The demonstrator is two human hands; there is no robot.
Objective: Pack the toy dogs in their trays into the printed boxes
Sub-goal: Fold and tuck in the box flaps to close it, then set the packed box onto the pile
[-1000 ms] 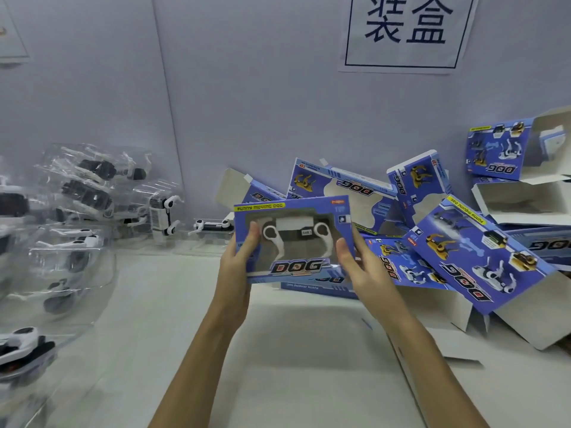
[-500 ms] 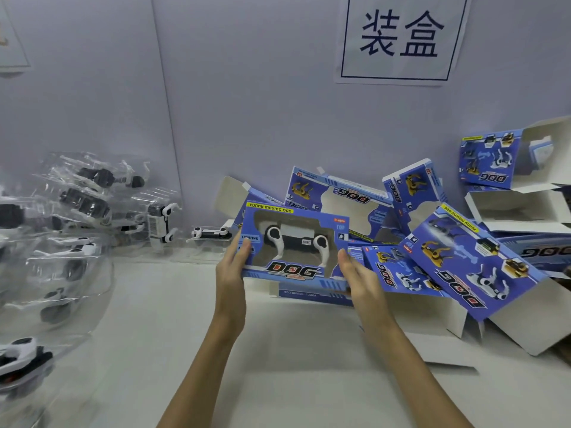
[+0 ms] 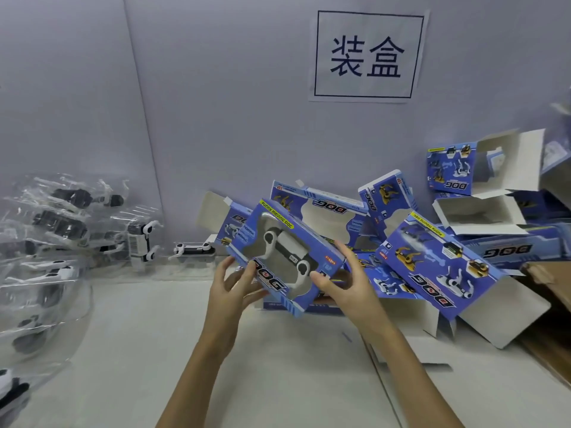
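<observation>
A blue printed cardboard box with a cut-out window [image 3: 285, 257] is held tilted above the pale bench [image 3: 148, 350], and through the window shows a white and black toy dog [image 3: 285, 253] packed inside. The left hand [image 3: 230, 288] grips the box's lower left corner, thumb on the printed face and fingers curled beneath; the right hand [image 3: 346, 281] holds its right end, thumb on the front and fingers spread behind. Behind and to the right lies a jumbled heap of empty blue printed boxes [image 3: 438, 261], several with white flaps open, leaning on the grey wall [image 3: 216, 103] under a white paper sign with two dark characters [image 3: 367, 55]. At the left, clear plastic trays holding more toy dogs [image 3: 61, 230] are stacked on the bench, well apart from the held box.
</observation>
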